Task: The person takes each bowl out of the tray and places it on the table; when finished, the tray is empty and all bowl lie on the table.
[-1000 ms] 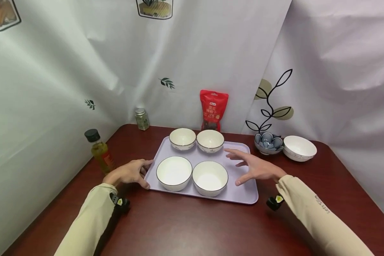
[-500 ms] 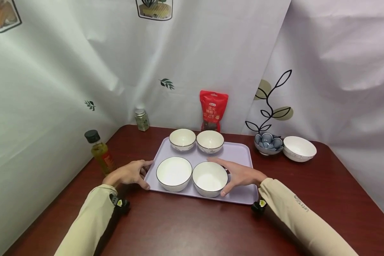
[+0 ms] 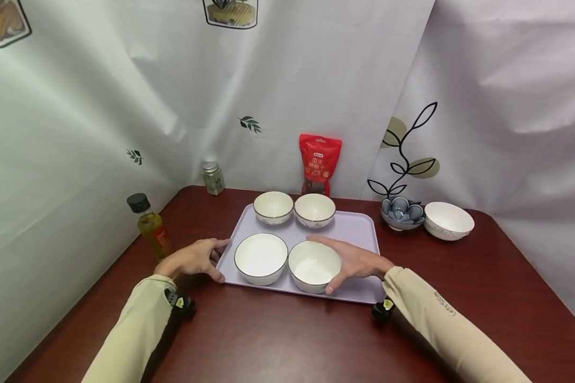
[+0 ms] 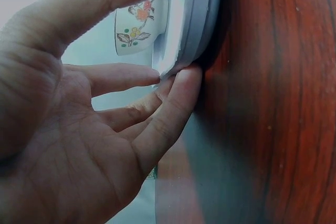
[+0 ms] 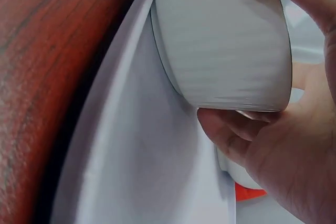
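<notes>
On the lilac tray [image 3: 356, 229] stand two bowls in front and two smaller ones behind. My right hand [image 3: 356, 260] grips the front right white bowl [image 3: 311, 268] from its right side, thumb at the near side and fingers round the far side. In the right wrist view this bowl [image 5: 226, 45] sits upright on the tray. The front left bowl [image 3: 261, 258] is close beside it. My left hand [image 3: 196, 258] holds the tray's left edge near the front corner; in the left wrist view its fingertips and thumb meet the tray rim [image 4: 202, 19].
Behind are the back left bowl [image 3: 273, 206], back right bowl [image 3: 314, 208] and a red packet [image 3: 318, 162]. An oil bottle [image 3: 153, 231] stands left, a spice jar [image 3: 213, 178] at the back. A blue-grey petal-shaped bowl [image 3: 400, 213] and white bowl [image 3: 448, 221] sit right.
My right hand has moved left from over the tray's right side and closed round the front right bowl. My left hand has stayed at the tray's edge.
</notes>
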A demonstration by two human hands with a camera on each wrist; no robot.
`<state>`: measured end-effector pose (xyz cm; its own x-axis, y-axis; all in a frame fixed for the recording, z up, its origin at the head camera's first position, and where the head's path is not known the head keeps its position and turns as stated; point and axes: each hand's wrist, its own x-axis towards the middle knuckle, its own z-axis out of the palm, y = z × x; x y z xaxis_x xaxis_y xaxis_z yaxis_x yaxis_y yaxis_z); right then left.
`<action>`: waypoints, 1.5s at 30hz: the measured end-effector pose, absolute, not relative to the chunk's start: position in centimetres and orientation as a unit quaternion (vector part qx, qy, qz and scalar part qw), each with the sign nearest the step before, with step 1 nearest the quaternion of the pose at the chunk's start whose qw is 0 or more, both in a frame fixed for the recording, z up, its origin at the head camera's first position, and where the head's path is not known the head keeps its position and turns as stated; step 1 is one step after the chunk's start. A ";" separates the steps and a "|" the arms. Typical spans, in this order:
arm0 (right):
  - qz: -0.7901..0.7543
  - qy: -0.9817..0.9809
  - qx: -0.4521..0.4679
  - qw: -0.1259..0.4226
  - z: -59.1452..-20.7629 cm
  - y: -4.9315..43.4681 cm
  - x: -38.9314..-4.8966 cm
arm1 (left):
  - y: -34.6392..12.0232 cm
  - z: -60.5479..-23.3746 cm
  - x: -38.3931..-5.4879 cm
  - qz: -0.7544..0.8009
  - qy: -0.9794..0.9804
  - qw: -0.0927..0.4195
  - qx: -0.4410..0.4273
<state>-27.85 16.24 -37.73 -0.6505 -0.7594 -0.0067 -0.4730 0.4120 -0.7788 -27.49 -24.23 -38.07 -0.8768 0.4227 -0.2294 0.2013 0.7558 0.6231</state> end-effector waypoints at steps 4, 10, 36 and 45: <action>-0.394 0.826 -0.364 0.175 -38.0 16.1 -27.9 | -24.3 -38.0 -27.4 0.305 0.919 0.182 0.168; -0.399 0.832 -0.353 0.154 -38.3 16.0 -27.9 | -24.2 -37.9 -27.4 0.305 0.920 0.182 0.164; -0.378 0.872 -0.295 0.099 -36.6 22.6 -26.3 | -24.1 -37.9 -27.1 0.308 0.920 0.187 0.155; -0.367 0.889 -0.274 0.025 -36.5 27.8 -25.1 | -24.1 -37.8 -27.1 0.310 0.919 0.184 0.158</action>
